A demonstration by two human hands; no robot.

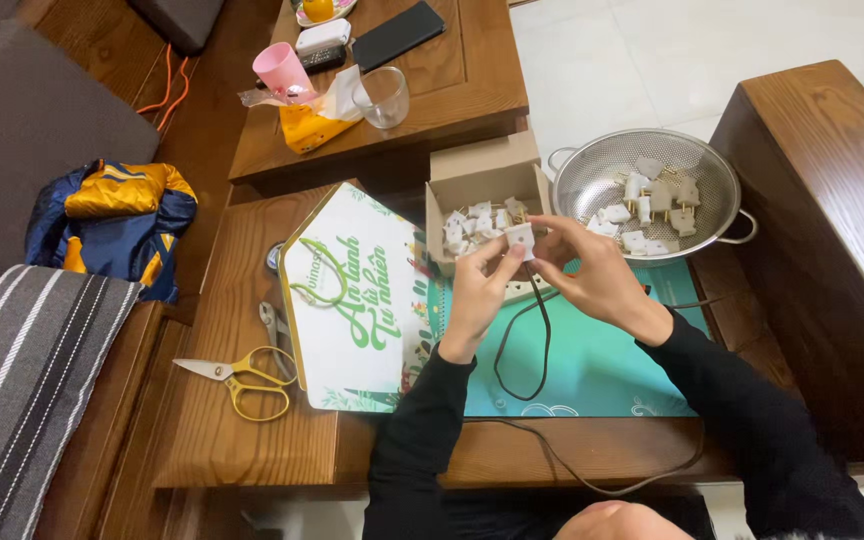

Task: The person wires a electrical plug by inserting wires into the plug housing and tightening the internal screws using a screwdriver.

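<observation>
My left hand (477, 292) and my right hand (592, 272) meet over the table, both gripping a small white plug (520, 238) with metal prongs. Right behind them an open cardboard box (480, 180) holds several more white plugs. To the right stands a metal colander (592, 170) with several white plugs in it. A dark cable (522, 345) loops on the teal mat (592, 370) under my hands, running from a white power strip mostly hidden beneath my hands.
Yellow-handled scissors (242, 378) and a green-and-white gift bag (357, 300) lie at left. Behind are a pink cup (282, 70), a clear glass (385, 97), a black phone (399, 34) and a remote. A blue-yellow jacket (112, 225) rests on the sofa.
</observation>
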